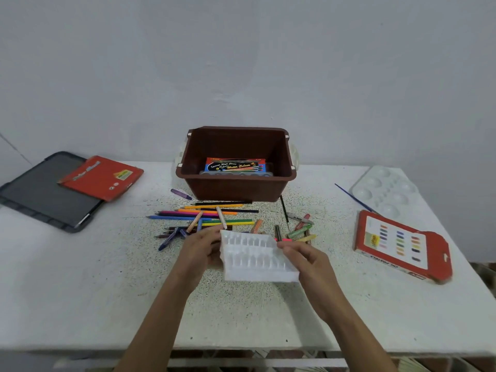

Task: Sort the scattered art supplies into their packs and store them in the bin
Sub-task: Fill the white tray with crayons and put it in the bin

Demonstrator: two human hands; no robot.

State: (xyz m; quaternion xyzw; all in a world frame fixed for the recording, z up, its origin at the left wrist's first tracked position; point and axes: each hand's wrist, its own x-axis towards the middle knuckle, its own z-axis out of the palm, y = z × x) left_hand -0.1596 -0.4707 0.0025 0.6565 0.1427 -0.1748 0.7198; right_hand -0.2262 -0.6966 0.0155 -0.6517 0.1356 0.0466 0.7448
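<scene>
Item under inspection: a white plastic tray (pixel 256 260) with two rows of moulded slots, held tilted above the near middle of the table (pixel 80 291), all slots seen unfilled. The left hand (pixel 200 249) grips the tray's left edge, fingers curled behind it. The right hand (pixel 306 260) holds the right edge with curled fingers; a pink stick (pixel 280 239) shows at its fingertips, but whether it is pinched cannot be told. Taking the tray as centre, the brown bin (pixel 236 187) stands at 12 o'clock against the wall, and a water colour box (pixel 234 165) lies flat inside it. Coloured pencils (pixel 209 212) lie scattered between bin and tray, at 11 o'clock, mostly side by side, some crossed. A purple crayon (pixel 181 194) lies alone near the bin's left corner. At 1 o'clock sits a loose cluster of oil pastels (pixel 300 230), with a marker (pixel 300 218) just beside them. At 3 o'clock an oil pastels box (pixel 400 245) lies flat with its colour chart showing. At 2 o'clock a white palette (pixel 383 194) rests near the table's far corner, with a blue paintbrush (pixel 354 198) along its near edge. At 10 o'clock a red pack (pixel 100 177) lies partly on a dark grey lid (pixel 40 194).
</scene>
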